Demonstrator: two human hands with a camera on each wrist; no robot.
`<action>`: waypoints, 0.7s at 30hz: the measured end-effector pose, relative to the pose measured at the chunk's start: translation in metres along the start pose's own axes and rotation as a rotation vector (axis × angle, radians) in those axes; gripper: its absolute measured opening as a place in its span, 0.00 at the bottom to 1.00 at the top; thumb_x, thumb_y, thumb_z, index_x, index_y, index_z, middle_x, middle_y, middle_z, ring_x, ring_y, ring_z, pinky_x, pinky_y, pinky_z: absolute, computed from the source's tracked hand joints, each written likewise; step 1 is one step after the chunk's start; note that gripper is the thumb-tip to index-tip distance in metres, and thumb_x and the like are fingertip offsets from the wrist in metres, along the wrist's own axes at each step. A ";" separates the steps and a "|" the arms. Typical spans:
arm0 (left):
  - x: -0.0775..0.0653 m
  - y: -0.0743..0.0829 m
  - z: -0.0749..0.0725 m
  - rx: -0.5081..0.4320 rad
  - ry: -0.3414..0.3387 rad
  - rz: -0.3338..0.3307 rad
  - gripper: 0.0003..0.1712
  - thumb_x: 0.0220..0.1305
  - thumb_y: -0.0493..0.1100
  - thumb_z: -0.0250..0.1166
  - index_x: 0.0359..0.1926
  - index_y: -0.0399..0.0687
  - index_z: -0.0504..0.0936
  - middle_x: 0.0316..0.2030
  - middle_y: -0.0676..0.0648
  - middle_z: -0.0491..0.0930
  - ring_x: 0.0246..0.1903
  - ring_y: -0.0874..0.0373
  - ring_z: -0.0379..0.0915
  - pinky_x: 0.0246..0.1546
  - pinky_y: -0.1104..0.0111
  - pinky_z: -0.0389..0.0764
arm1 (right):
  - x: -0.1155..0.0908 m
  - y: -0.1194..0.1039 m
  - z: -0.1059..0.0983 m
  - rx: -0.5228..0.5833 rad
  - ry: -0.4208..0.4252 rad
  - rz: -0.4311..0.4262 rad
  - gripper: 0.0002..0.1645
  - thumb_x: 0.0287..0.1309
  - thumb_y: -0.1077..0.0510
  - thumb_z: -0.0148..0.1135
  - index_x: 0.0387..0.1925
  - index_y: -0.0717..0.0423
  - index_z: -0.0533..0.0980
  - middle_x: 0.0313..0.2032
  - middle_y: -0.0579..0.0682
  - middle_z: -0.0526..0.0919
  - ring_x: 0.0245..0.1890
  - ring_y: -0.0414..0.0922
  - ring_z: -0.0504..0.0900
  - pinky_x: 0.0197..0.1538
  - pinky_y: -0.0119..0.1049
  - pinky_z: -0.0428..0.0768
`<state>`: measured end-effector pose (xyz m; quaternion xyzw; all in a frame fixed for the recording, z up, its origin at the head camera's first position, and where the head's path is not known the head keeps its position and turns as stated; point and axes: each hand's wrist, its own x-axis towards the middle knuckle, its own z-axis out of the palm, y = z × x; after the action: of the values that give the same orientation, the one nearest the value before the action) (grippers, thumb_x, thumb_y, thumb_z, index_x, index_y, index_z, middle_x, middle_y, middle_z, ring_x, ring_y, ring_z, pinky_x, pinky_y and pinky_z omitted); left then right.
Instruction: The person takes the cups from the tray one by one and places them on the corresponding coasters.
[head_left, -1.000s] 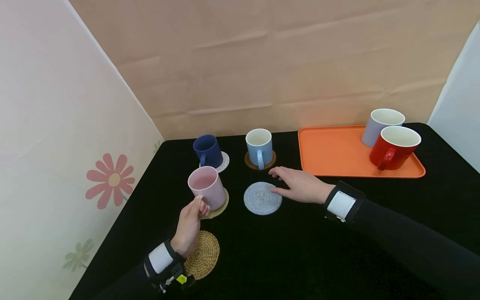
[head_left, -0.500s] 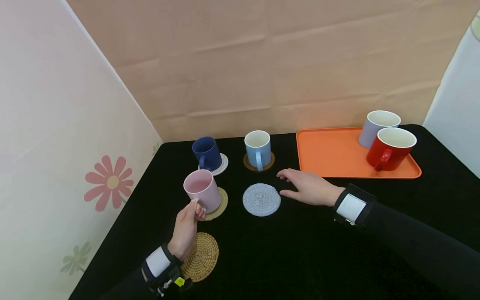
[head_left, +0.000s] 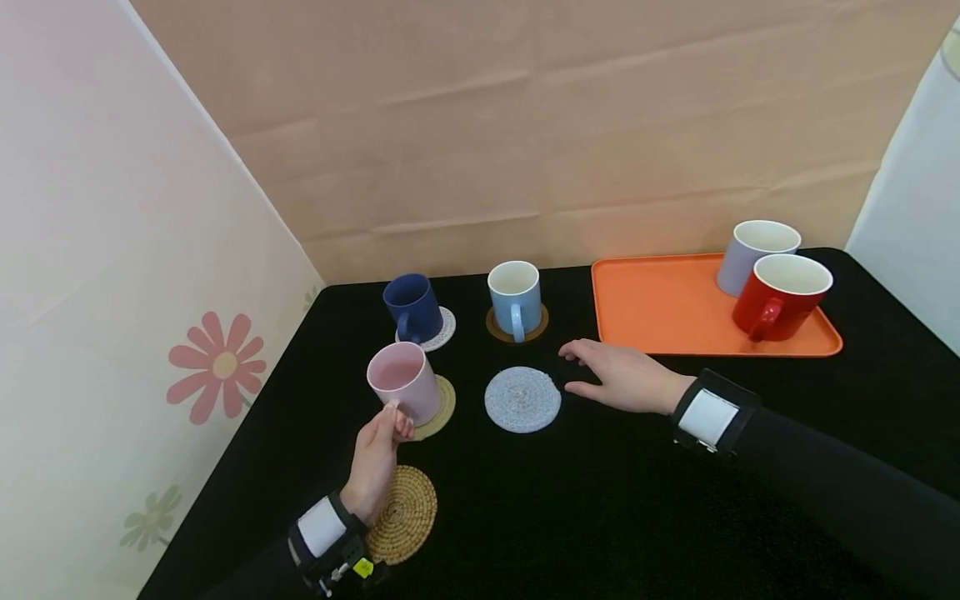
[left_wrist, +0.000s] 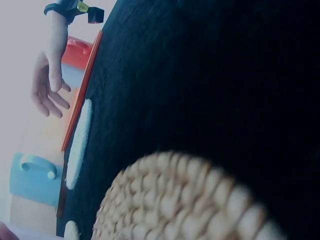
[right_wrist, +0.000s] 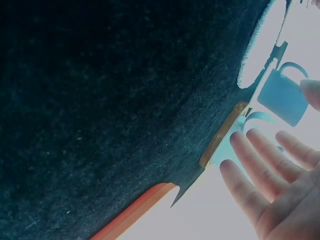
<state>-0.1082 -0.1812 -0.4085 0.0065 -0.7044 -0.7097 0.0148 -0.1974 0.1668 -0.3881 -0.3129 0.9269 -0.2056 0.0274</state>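
Left hand (head_left: 375, 457) pinches pink mug (head_left: 411, 387) by the handle; right hand (head_left: 621, 377) loosely spread, holding nothing.
Mug sits over tan coaster (head_left: 447, 405), off to its left; can't tell if the base is down. Looks ceramic: probably rigid, smooth, middling weight, chips if knocked. Handle's the sensible hold, but expect it to tip, so pinch firmly. Right hand is just beside pale blue coaster (head_left: 522, 400). Navy mug (head_left: 422, 308) close behind, tight clearance.

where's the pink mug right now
The pink mug is left of centre in the head view, held by the left hand, in front of the navy mug.
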 end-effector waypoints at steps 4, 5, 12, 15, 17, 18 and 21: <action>-0.002 -0.002 0.002 -0.009 0.004 0.007 0.21 0.80 0.45 0.39 0.29 0.40 0.66 0.31 0.47 0.66 0.36 0.56 0.67 0.46 0.67 0.71 | -0.002 0.002 0.000 -0.004 0.003 -0.005 0.29 0.62 0.47 0.63 0.60 0.57 0.70 0.53 0.56 0.78 0.48 0.51 0.80 0.47 0.47 0.80; -0.002 -0.002 0.002 -0.012 0.004 0.008 0.21 0.80 0.45 0.39 0.29 0.40 0.66 0.30 0.47 0.66 0.36 0.56 0.67 0.46 0.67 0.71 | -0.002 0.002 0.000 -0.005 0.003 -0.005 0.29 0.62 0.47 0.63 0.59 0.58 0.70 0.53 0.56 0.78 0.47 0.51 0.81 0.47 0.47 0.80; -0.002 -0.003 0.000 -0.017 -0.004 -0.007 0.20 0.80 0.44 0.39 0.29 0.41 0.66 0.30 0.47 0.66 0.36 0.54 0.67 0.44 0.68 0.70 | -0.007 0.004 -0.001 -0.002 0.011 0.007 0.29 0.62 0.47 0.64 0.59 0.56 0.69 0.53 0.56 0.78 0.49 0.51 0.80 0.48 0.48 0.79; -0.003 -0.003 -0.001 -0.002 -0.012 -0.008 0.20 0.80 0.45 0.39 0.29 0.40 0.66 0.30 0.46 0.66 0.36 0.54 0.67 0.45 0.68 0.70 | -0.009 0.005 -0.002 0.000 0.008 0.009 0.29 0.62 0.48 0.64 0.59 0.57 0.69 0.54 0.56 0.78 0.50 0.51 0.80 0.49 0.49 0.79; -0.003 -0.002 -0.002 0.005 -0.022 -0.008 0.20 0.80 0.45 0.39 0.30 0.40 0.65 0.30 0.46 0.66 0.36 0.53 0.67 0.45 0.68 0.69 | -0.011 0.005 -0.002 -0.005 0.009 0.011 0.29 0.61 0.48 0.65 0.59 0.57 0.69 0.54 0.56 0.78 0.50 0.51 0.79 0.49 0.49 0.79; -0.003 -0.002 -0.002 0.009 -0.024 -0.007 0.20 0.80 0.46 0.39 0.30 0.40 0.65 0.30 0.46 0.66 0.36 0.53 0.67 0.45 0.68 0.69 | -0.012 0.006 -0.002 -0.006 0.009 0.011 0.29 0.61 0.48 0.65 0.59 0.57 0.69 0.54 0.56 0.78 0.50 0.52 0.79 0.49 0.49 0.79; -0.004 -0.002 -0.001 0.018 -0.023 0.000 0.20 0.80 0.46 0.38 0.30 0.40 0.66 0.31 0.46 0.66 0.36 0.53 0.67 0.45 0.67 0.69 | -0.015 0.006 -0.002 -0.014 0.015 0.017 0.30 0.60 0.48 0.65 0.59 0.57 0.69 0.54 0.56 0.78 0.51 0.52 0.79 0.50 0.49 0.79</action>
<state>-0.1046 -0.1824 -0.4110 -0.0013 -0.7109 -0.7033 0.0066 -0.1895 0.1810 -0.3898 -0.3035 0.9312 -0.2009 0.0202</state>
